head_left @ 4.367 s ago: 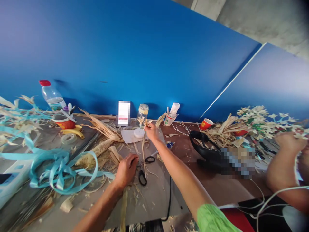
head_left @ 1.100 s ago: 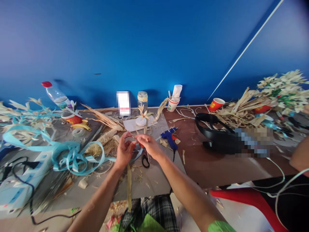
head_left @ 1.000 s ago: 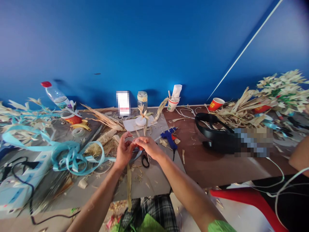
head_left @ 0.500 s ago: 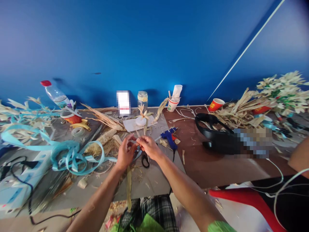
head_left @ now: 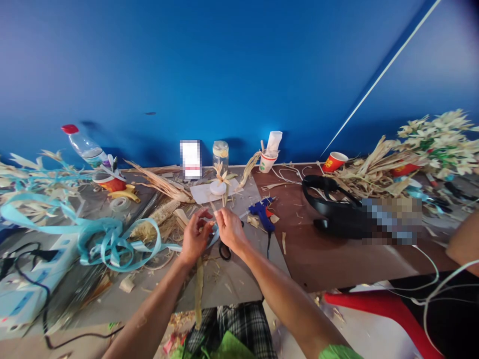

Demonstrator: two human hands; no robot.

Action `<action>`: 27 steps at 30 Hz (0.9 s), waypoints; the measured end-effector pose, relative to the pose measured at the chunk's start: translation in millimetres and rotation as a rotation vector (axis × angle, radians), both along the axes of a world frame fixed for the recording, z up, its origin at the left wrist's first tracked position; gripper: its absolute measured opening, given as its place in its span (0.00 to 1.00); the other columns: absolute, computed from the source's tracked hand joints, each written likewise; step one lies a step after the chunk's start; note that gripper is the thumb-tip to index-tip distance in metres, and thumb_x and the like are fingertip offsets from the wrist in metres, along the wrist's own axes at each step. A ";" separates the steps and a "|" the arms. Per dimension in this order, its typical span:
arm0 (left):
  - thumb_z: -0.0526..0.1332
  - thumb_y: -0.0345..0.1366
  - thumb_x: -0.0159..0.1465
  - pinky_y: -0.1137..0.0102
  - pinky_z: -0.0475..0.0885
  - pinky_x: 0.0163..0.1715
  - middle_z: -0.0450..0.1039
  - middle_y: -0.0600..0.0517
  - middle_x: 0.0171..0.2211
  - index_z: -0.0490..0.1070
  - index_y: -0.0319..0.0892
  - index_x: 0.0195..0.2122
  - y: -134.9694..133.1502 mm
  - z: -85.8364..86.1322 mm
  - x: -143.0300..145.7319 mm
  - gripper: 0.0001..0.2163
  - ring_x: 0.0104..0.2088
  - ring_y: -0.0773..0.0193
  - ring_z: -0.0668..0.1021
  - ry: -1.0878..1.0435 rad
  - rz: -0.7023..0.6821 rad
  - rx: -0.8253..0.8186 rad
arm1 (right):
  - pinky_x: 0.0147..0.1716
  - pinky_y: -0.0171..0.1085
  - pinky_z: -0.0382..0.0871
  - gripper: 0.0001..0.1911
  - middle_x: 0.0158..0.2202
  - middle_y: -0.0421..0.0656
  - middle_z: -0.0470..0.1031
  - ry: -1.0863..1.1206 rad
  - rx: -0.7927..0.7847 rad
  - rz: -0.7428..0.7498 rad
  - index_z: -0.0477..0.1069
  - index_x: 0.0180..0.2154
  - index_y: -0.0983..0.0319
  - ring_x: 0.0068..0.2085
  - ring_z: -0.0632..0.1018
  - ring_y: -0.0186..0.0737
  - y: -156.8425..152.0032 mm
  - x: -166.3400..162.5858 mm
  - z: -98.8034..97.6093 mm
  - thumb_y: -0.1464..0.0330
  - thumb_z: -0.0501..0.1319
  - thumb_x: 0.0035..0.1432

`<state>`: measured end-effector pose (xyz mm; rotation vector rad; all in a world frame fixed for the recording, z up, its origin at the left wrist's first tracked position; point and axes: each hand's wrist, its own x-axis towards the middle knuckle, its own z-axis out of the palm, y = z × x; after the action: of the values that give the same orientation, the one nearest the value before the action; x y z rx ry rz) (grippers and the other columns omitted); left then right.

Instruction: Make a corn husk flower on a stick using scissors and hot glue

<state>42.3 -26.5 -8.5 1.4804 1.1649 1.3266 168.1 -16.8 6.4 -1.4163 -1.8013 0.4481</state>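
My left hand [head_left: 196, 237] is closed, thumb and fingertips pinched together on something small I cannot make out. Right beside it, my right hand [head_left: 230, 230] is also closed, its fingertips pressed around a thing too small to name. Light blue ribbon [head_left: 174, 246] runs along the table to my left hand and passes beneath both hands. Black scissor handles [head_left: 225, 252] show under my right wrist; the blades are hidden. A dried husk flower [head_left: 221, 174] stands on a round white base [head_left: 217, 188] just beyond my hands. One long husk strip [head_left: 199, 286] hangs over the front edge.
A blue glue gun [head_left: 266, 215] lies right of my hands. Dried husks [head_left: 164, 182], a glass jar [head_left: 220, 149] and a paper cup [head_left: 268, 162] stand further back. A power strip [head_left: 39, 279] is at left, a black headset-like object [head_left: 337, 214] at right. Another person's arm [head_left: 464, 242] shows.
My right hand has moved slightly away from my left fingertips and turned more upright. My left hand stays nearly where it was.
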 end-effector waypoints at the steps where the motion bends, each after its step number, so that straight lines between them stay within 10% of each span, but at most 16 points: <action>1: 0.60 0.38 0.57 0.73 0.70 0.27 0.68 0.51 0.37 0.63 0.42 0.48 -0.2 1.0 0.4 0.17 0.28 0.70 0.72 -0.005 0.003 -0.004 | 0.31 0.36 0.61 0.13 0.28 0.48 0.72 0.007 0.006 -0.018 0.64 0.29 0.62 0.30 0.73 0.41 0.3 0.5 -0.3 0.67 0.47 0.63; 15: 0.56 0.39 0.60 0.74 0.69 0.24 0.69 0.50 0.36 0.63 0.41 0.45 1.5 8.0 -3.6 0.13 0.22 0.72 0.71 0.012 0.100 -0.005 | 0.18 0.34 0.49 0.23 0.14 0.35 0.50 0.663 -0.124 -0.221 0.49 0.17 0.58 0.17 0.55 0.32 21.5 25.2 -2.5 0.54 0.45 0.60; 23: 0.57 0.39 0.59 0.75 0.68 0.22 0.69 0.51 0.35 0.63 0.41 0.46 0.4 8.8 -1.4 0.14 0.22 0.72 0.70 -0.019 0.066 -0.035 | 0.30 0.32 0.64 0.10 0.30 0.42 0.70 0.485 -0.027 0.228 0.70 0.35 0.62 0.30 0.70 0.34 5.5 8.4 7.2 0.63 0.58 0.53; 27: 0.58 0.38 0.58 0.75 0.68 0.23 0.69 0.52 0.35 0.63 0.41 0.45 0.3 9.8 -0.4 0.14 0.23 0.72 0.70 -0.028 0.070 -0.056 | 0.34 0.35 0.65 0.09 0.29 0.42 0.71 0.358 0.038 0.253 0.70 0.29 0.62 0.32 0.70 0.35 -0.9 3.2 9.0 0.66 0.55 0.57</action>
<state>41.9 -26.1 1.3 1.3875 1.2360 1.3467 171.4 -17.7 15.4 -1.0094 -1.6854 0.7437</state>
